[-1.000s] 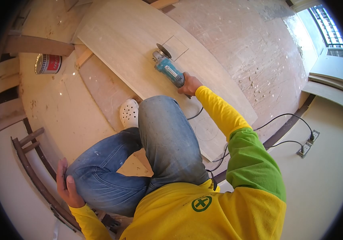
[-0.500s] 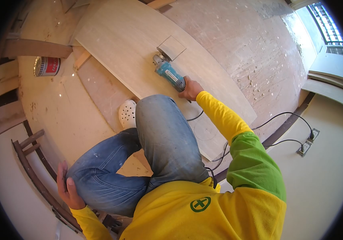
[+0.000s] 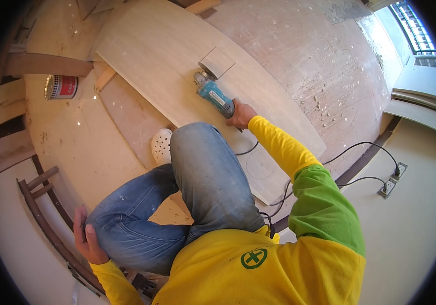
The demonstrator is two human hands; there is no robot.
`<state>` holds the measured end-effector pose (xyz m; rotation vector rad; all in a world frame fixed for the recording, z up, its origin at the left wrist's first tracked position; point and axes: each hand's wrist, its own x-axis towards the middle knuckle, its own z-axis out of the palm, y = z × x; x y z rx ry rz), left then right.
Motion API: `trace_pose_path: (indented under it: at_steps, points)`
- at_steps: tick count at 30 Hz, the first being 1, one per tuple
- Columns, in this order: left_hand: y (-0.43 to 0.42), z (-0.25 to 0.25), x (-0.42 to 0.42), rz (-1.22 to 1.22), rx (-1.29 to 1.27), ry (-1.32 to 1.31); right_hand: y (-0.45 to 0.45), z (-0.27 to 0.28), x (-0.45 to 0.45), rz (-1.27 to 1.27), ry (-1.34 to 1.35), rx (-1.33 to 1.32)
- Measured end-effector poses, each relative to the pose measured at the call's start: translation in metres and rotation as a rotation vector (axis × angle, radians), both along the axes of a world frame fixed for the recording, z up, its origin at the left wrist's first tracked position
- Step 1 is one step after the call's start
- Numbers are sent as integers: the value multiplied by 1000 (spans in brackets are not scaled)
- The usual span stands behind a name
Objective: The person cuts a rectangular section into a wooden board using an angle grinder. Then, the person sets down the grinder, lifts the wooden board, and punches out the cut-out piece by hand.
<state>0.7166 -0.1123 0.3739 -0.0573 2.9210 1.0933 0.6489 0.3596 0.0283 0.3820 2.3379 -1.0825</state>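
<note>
My right hand (image 3: 242, 114) is wrapped round the rear of a teal angle grinder (image 3: 215, 96). The grinder's head and disc meet the left edge of a square outline (image 3: 218, 62) on a long pale board (image 3: 162, 51); whether the disc is cutting in or only touching, I cannot tell. Behind my wrist, a faint circle (image 3: 261, 168) is marked on the same board. My left hand (image 3: 88, 236) rests against my bent knee, fingers extended, with nothing in it. A black cord (image 3: 248, 150) comes from under my right forearm.
Cords run to a wall outlet (image 3: 393, 182) at the right. A red-labelled can (image 3: 61, 87) stands on the floor at the left, near wooden beams (image 3: 50, 64). Debris (image 3: 330, 96) is scattered on the floor beyond the board. Stacked panels (image 3: 419, 101) lean at the far right.
Almost nothing differs. The view has shifted very slightly; the grinder stays at the square's left edge, and my left hand remains at my knee.
</note>
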Motion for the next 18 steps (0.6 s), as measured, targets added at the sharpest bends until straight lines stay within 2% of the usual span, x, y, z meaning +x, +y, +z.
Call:
trace_pose_path:
  at_steps: [18]
  points:
    - [-5,-2,1,3,38,18,3,-7,6,5,6,-8]
